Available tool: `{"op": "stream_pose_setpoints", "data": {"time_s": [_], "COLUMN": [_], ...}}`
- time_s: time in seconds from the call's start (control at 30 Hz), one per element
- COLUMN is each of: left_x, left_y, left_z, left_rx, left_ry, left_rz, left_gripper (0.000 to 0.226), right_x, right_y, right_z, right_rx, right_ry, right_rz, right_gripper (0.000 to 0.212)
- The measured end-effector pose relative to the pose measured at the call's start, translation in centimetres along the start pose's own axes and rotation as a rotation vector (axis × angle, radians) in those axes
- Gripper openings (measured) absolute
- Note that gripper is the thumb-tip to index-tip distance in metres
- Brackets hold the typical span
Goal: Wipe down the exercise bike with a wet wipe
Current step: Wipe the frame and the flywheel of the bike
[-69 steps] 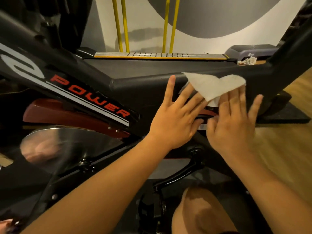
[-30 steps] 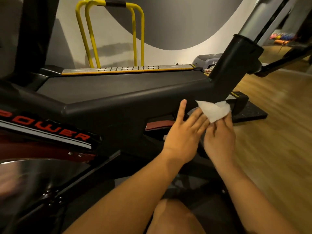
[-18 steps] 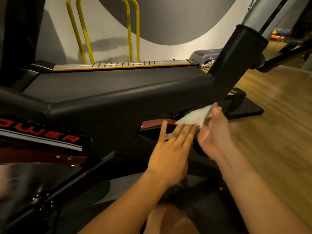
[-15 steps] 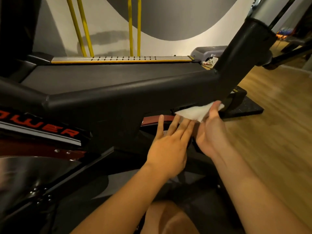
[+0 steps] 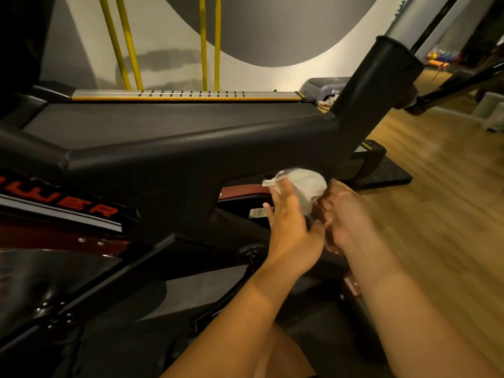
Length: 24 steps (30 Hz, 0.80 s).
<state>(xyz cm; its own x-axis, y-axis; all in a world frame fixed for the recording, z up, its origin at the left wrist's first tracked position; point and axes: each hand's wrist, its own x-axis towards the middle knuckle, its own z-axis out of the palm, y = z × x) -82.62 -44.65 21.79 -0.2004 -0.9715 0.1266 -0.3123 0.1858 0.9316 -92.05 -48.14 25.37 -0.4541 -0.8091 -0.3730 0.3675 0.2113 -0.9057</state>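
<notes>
1. right hand [image 5: 346,214]: fingers curled, pinching the lower edge of the wet wipe [image 5: 306,182].
2. left hand [image 5: 291,225]: flat, fingers straight, fingertips touching the wipe's left side.
3. wipe bunched above both hands, just under the exercise bike [image 5: 191,154] frame bar; contact blurred.

I am looking into a gym: an exercise bike [image 5: 191,156] with a steel flywheel [image 5: 54,276] stands right in front of me. A treadmill [image 5: 163,118] with yellow handrails [image 5: 128,42] runs behind it, a grey step platform [image 5: 324,84] sits beyond, and a black rubber mat [image 5: 387,178] lies on the wooden floor [image 5: 436,200].
</notes>
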Motion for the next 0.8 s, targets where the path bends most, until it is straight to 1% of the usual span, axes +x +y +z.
{"op": "stream_pose_setpoints", "data": {"time_s": [0.03,0.07,0.1,0.13,0.17,0.2,0.23,0.27,0.3,0.33,0.37,0.4,0.43,0.47,0.5,0.53,0.63,0.7,0.73,0.8], "left_x": [0.6,1.1,2.0,2.7,3.4,3.8,3.7,2.9,2.2,1.6,1.5,2.0,2.7,3.4,4.0,4.3,4.3,4.0,3.9,3.1], "left_y": [0.3,0.8,0.9,1.1,1.3,1.8,2.2,2.5,2.5,2.3,1.8,1.6,1.5,1.6,1.9,2.1,2.5,2.5,2.4,1.9], "left_z": [-0.1,-0.4,-0.5,-1.0,-1.4,-1.7,-1.9,-2.1,-2.3,-2.4,-2.4,-2.7,-2.8,-2.9,-2.8,-2.4,-0.9,-0.9,-1.1,-2.4], "left_rx": [-0.107,-0.259,-0.47,-0.704,-0.933,-1.133,-1.318,-1.426,-1.461,-1.437,-1.415,-1.423,-1.494,-1.557,-1.601,-1.628,-1.682,-1.64,-1.574,-1.465], "left_ry": [-0.022,-0.053,-0.044,-0.023,-0.005,-0.016,-0.052,-0.13,-0.188,-0.251,-0.278,-0.274,-0.269,-0.247,-0.225,-0.228,-0.334,-0.296,-0.263,-0.159], "left_rz": [-0.086,-0.148,-0.196,-0.272,-0.315,-0.37,-0.398,-0.373,-0.331,-0.267,-0.223,-0.24,-0.282,-0.346,-0.415,-0.45,-0.473,-0.509,-0.517,-0.489], "left_gripper": [0.097,0.092,0.075,0.046,0.023,0.024,0.029,0.037,0.046,0.052,0.053,0.048,0.039,0.032,0.029,0.032,0.063,0.073,0.074,0.067], "right_x": [0.0,-0.1,-0.1,-0.1,-0.2,-0.2,-0.4,-0.2,0.2,0.6,0.8,1.1,1.3,1.4,1.6,1.7,2.1,1.9,1.9,1.7], "right_y": [0.0,0.0,0.1,0.1,0.0,-0.3,-0.5,-0.6,-0.4,-0.2,0.0,0.2,0.3,0.2,-0.1,-0.4,-1.2,-1.1,-1.0,-0.7], "right_z": [0.0,-0.1,-0.3,-0.6,-1.0,-1.2,-1.4,-1.4,-1.4,-1.2,-1.0,-0.9,-1.0,-1.2,-1.5,-1.8,-2.7,-2.6,-2.4,-2.1], "right_rx": [0.023,0.031,0.017,-0.004,-0.034,-0.096,-0.203,-0.326,-0.436,-0.512,-0.542,-0.529,-0.503,-0.486,-0.48,-0.468,-0.499,-0.527,-0.523,-0.488], "right_ry": [-0.028,-0.044,-0.04,-0.018,0.016,0.035,0.019,-0.007,-0.023,-0.026,-0.033,-0.051,-0.074,-0.104,-0.141,-0.177,-0.219,-0.211,-0.206,-0.176], "right_rz": [-0.016,-0.045,-0.086,-0.167,-0.298,-0.469,-0.644,-0.769,-0.819,-0.803,-0.75,-0.694,-0.651,-0.619,-0.589,-0.559,-0.549,-0.582,-0.594,-0.589], "right_gripper": [0.025,0.025,0.025,0.026,0.028,0.031,0.033,0.036,0.037,0.034,0.028,0.024,0.023,0.023,0.023,0.023,0.028,0.028,0.026,0.023]}}
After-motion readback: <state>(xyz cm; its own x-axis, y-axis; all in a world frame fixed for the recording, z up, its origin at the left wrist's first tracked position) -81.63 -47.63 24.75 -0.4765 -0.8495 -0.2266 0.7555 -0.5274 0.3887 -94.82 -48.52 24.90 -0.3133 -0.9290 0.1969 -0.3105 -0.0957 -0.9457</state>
